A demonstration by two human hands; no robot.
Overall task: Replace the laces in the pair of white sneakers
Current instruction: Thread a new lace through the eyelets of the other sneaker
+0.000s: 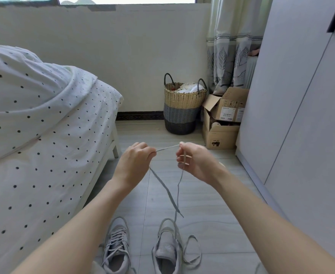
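Bed point(44, 135) left, wardrobe point(301, 115) right, sneakers point(116, 248) btwn; basket point(182, 107) behind.

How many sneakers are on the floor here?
2. The left sneaker, laced, sits by the bed; the right sneaker beside it looks unlaced. Both are partly cut off at the bottom edge.

Grey lace point(167, 189) taut between left hand point(135, 162) and right hand point(195, 161), above two sneakers point(167, 247) on floor point(218, 212).

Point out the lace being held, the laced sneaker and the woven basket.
lace point(167, 148): head view, taut span between both hands.
laced sneaker point(117, 242): head view, laces over the tongue.
woven basket point(182, 103): head view, front wall.
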